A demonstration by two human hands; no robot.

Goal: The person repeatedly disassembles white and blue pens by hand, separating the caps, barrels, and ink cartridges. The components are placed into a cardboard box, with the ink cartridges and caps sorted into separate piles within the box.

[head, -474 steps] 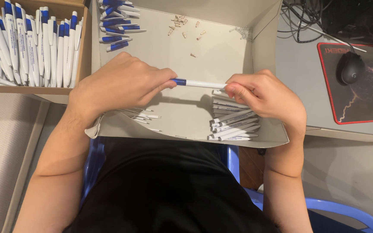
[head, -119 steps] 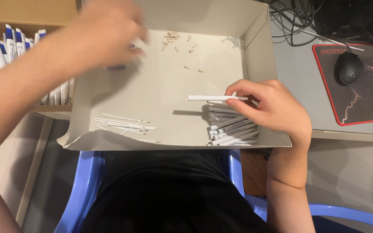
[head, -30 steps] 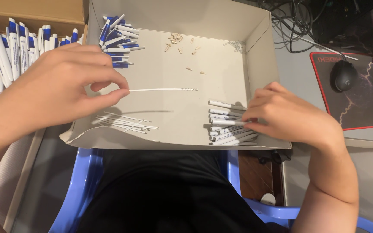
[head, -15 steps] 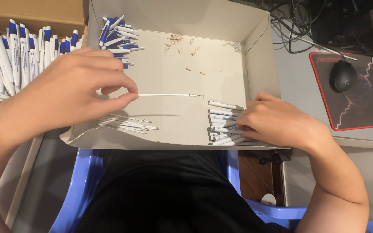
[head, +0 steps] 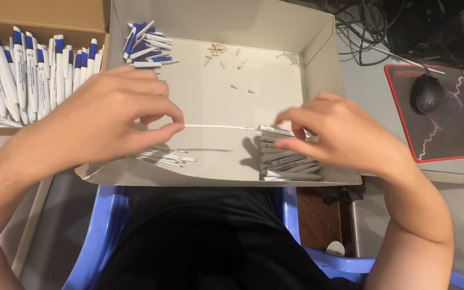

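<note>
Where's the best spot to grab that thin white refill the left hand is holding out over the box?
Probably its free middle, from above. The refill lies level over the box, pinched at one end by the left hand; the right hand crowds its tip.

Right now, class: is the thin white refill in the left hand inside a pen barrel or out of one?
Out. The refill lies bare between the left hand and the right hand, over the cardboard tray.
</note>
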